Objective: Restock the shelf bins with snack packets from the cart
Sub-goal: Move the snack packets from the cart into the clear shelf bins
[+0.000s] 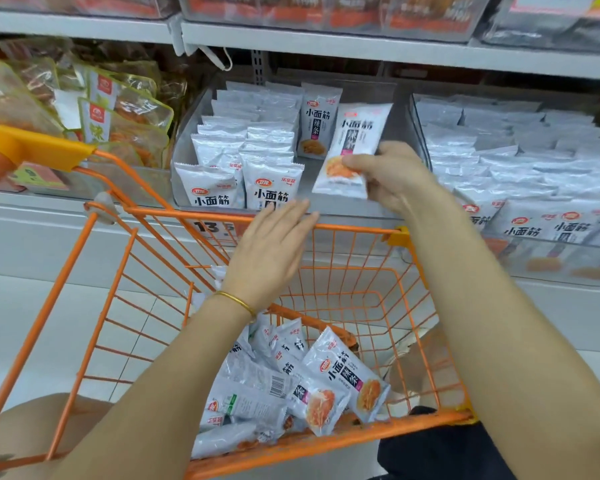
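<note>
A white snack packet (pixel 355 140) is pinched near its lower end by the thumb and curled fingers of the right hand (pixel 392 174), above the bare right part of the middle shelf bin (pixel 187 133). Its long axis is nearly upright, the top leaned slightly right, the printed face turned toward the camera. The left hand (pixel 271 251) is held flat and empty, fingers straight, over the front rim of the orange cart (pixel 354 231), in which more packets (pixel 326 379) are heaped.

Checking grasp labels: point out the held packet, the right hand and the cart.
held packet (pixel 357 133), head view, on its printed front above the thumb.
right hand (pixel 392 174), head view, on the back of the hand.
cart (pixel 354 229), head view, on its orange far rim.
</note>
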Tool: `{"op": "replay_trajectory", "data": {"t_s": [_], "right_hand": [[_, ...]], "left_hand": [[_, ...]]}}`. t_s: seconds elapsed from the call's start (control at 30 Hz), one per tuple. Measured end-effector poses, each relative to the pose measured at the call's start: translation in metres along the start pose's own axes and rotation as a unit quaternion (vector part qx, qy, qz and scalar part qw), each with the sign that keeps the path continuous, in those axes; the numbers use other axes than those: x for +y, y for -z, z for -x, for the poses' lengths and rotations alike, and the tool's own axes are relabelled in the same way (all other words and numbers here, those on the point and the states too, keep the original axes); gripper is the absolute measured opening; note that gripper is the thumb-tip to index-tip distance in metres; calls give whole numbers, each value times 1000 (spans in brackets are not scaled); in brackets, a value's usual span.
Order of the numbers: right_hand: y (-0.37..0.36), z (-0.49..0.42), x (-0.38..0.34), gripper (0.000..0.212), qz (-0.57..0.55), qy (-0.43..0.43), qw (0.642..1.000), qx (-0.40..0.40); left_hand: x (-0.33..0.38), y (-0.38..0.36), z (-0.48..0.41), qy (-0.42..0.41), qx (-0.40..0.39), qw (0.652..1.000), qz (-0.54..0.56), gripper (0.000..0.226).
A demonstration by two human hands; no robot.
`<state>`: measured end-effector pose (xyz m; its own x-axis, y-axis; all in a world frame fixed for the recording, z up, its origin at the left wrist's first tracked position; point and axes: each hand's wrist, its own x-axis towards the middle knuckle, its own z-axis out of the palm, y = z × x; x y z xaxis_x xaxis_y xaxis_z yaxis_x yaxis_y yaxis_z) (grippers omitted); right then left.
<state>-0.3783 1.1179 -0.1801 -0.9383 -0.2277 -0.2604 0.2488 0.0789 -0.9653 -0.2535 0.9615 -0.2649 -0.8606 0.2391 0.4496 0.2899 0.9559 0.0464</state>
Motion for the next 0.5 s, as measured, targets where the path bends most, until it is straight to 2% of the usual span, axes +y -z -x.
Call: {"op": "replay_trajectory", "data": {"t_s": [0.07,0.17,0.27,0.4,0.5], "right_hand": [[-13,-36,4,40,68,32,995,60],[-29,-86,20,51,164,41,980,105],[-38,-116,34,46,238,39,965,105],[-39,-148,39,34,274,34,953,121],[-45,-160,33,40,299,44,946,114]], "left_hand": [[-2,-5,4,2,-11,1000,-4,47],[-4,-6,2,4,0,1000,21,48],[-4,-6,1,1,19,999,47,47],[-3,-8,0,8,26,997,72,48],[-3,-8,-1,14,31,995,89,48]]}}
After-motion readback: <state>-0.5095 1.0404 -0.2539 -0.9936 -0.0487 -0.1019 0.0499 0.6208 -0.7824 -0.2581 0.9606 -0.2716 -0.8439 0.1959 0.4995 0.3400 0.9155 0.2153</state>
